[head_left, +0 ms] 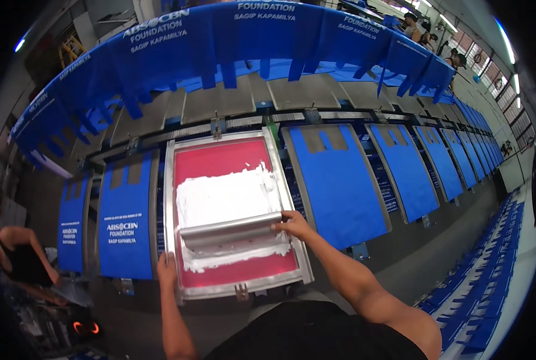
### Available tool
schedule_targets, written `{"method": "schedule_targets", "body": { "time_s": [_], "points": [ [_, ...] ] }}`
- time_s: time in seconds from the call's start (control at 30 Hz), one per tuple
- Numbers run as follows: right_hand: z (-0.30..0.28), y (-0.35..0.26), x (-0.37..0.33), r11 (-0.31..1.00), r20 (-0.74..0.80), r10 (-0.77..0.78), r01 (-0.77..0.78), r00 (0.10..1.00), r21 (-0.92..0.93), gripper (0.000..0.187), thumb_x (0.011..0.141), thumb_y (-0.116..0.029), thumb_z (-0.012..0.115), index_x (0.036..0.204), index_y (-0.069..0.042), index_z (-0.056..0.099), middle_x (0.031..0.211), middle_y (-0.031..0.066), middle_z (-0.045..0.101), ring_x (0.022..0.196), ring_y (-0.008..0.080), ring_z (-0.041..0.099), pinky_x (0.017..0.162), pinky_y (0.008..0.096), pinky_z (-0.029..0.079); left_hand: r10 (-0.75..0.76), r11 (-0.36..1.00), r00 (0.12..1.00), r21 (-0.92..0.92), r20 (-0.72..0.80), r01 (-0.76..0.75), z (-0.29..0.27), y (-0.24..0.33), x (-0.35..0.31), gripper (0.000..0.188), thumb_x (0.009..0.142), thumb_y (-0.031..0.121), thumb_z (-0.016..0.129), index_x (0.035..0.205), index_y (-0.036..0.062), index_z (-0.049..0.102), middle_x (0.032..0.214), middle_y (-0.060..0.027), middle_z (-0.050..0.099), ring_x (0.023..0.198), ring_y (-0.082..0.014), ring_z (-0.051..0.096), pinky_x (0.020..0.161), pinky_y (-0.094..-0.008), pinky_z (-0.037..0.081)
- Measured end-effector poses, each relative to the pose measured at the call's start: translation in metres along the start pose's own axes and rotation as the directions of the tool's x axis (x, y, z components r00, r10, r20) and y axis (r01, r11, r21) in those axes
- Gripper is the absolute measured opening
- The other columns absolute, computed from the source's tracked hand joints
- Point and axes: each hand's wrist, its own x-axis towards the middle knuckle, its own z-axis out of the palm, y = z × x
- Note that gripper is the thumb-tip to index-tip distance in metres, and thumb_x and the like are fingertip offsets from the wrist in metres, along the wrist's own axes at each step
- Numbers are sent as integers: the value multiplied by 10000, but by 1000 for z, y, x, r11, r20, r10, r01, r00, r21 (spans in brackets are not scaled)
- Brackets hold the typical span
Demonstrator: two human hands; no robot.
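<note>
In front of me a metal-framed printing screen with red mesh lies over one of the flat boards. A broad patch of white ink is spread across the mesh, with a ragged band nearer me. My right hand grips the right end of a long metal squeegee, which rests crosswise in the ink. At the screen's near left corner, my left hand is closed round the frame's outer edge. What lies beneath the screen is hidden.
Left of the screen, a blue bag with white print lies on a board. Plain blue bags cover the boards to the right. Printed bags hang above the far boards. A person is at left; more blue bags lie lower right.
</note>
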Motion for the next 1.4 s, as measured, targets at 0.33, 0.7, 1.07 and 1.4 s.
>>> {"method": "schedule_targets", "body": {
  "time_s": [0.33, 0.7, 1.07, 1.4],
  "points": [
    [-244, 4, -95, 995, -150, -8, -6, 989, -95, 327, 682, -32, 776, 996, 7, 696, 878, 45, 689, 807, 133, 631, 721, 267, 509, 150, 977, 985, -166, 83, -134, 198, 126, -119, 472, 968, 223, 555, 1319, -83, 481, 1254, -220, 587, 1165, -245, 548, 989, -326, 414],
    [-434, 45, -115, 999, -105, 27, -31, 994, -41, 337, 676, -45, 773, 994, 17, 685, 885, 62, 679, 813, 151, 632, 742, 287, 512, 47, 990, 995, -140, 92, -34, 361, 216, -212, 475, 964, 283, 569, 1293, -56, 523, 1154, -190, 650, 1035, -176, 604, 910, -296, 458],
    [-468, 73, -67, 971, -130, 69, -97, 989, -219, 440, 694, -156, 804, 1078, 13, 672, 905, 107, 685, 789, 173, 645, 713, 300, 517, -10, 1000, 992, -10, 124, 12, 396, 181, -172, 564, 940, 351, 593, 1331, -42, 492, 1278, -220, 580, 1200, -288, 547, 1024, -340, 392],
    [-445, 70, -82, 996, -113, 28, -37, 993, -80, 429, 694, -141, 805, 1076, 13, 683, 923, 69, 665, 887, 163, 614, 832, 294, 478, -104, 984, 990, -132, 95, 116, 393, 190, -184, 630, 950, 394, 588, 1374, -47, 437, 1255, -201, 584, 1090, -218, 578, 925, -320, 448]
  ]
}}
